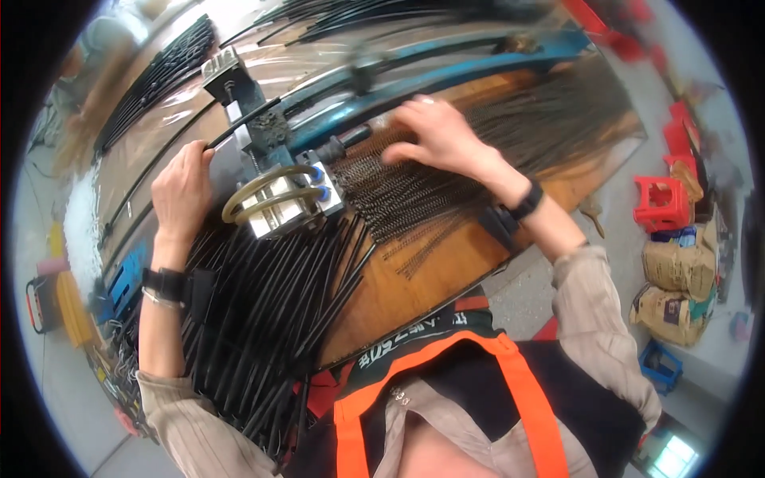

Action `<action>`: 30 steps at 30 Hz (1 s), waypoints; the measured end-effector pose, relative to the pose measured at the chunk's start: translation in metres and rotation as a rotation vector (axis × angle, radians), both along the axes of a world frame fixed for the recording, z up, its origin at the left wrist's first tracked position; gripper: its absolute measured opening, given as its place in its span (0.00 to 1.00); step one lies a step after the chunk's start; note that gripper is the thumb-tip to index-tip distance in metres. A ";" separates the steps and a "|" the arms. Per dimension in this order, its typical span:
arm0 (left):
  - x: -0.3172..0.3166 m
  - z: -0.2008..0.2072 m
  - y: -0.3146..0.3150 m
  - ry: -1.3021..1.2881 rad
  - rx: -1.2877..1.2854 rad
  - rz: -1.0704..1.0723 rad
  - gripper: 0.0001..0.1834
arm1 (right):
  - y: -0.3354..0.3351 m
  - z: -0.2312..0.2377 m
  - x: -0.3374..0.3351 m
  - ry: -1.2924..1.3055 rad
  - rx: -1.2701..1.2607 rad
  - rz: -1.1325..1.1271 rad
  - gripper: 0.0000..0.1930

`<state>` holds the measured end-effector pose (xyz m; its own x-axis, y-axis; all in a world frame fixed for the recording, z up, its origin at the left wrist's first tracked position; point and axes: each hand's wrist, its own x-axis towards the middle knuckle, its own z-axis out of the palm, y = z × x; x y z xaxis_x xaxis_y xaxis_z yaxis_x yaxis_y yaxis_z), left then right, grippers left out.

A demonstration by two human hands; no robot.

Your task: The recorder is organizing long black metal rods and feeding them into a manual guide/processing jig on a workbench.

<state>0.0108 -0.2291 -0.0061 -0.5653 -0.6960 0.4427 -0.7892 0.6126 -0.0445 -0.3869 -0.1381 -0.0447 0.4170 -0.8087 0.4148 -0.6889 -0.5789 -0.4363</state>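
Your left hand (182, 191) left of centre, fingers pinching a black rod (239, 127), the rod slanting through the upper left — against the metal fixture (268, 135) — your right hand (442, 142) at upper centre, thumb and fingers parted, loose near dark coiled strands (390, 195).

Across the middle of the frame, a counter (398, 299). On it, left of centre, a clamping device (271, 135), with a long rail (502, 72) reaching from there to the upper right. Below the device, toward the lower left, a pile of long rods (247, 303); to its right, a spread of thin strands (398, 187). At upper left, another bundle of rods (159, 84). Of the hands, left hand (182, 191) at the device's left, on a single rod (239, 126); right hand (442, 139) over the strands. Down the right side, a stool (663, 213), sacks (677, 267), then a crate (660, 366).
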 end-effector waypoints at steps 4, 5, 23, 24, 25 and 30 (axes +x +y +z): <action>0.062 -0.010 -0.016 -0.067 -0.201 -0.057 0.07 | 0.000 -0.008 -0.012 0.218 0.068 0.034 0.17; 0.068 -0.003 -0.017 -0.065 -0.292 -0.087 0.09 | -0.006 -0.013 -0.008 0.229 0.155 0.090 0.18; 0.038 -0.008 0.182 0.079 0.179 0.256 0.07 | 0.004 0.024 0.036 0.125 0.317 0.252 0.10; 0.037 -0.008 0.183 0.187 0.196 0.214 0.07 | 0.009 0.027 0.033 0.158 0.297 0.226 0.10; 0.041 -0.007 0.187 0.183 0.191 0.227 0.07 | 0.010 0.028 0.033 0.192 0.279 0.196 0.10; 0.031 -0.003 0.196 0.087 0.455 0.164 0.08 | 0.024 0.031 0.045 0.281 0.239 0.185 0.08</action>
<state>0.0421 -0.0331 -0.0093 -0.4064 -0.9066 0.1134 -0.8658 0.4218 0.2692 -0.3417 -0.1138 -0.0132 0.6345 -0.7694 0.0739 -0.6942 -0.6092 -0.3834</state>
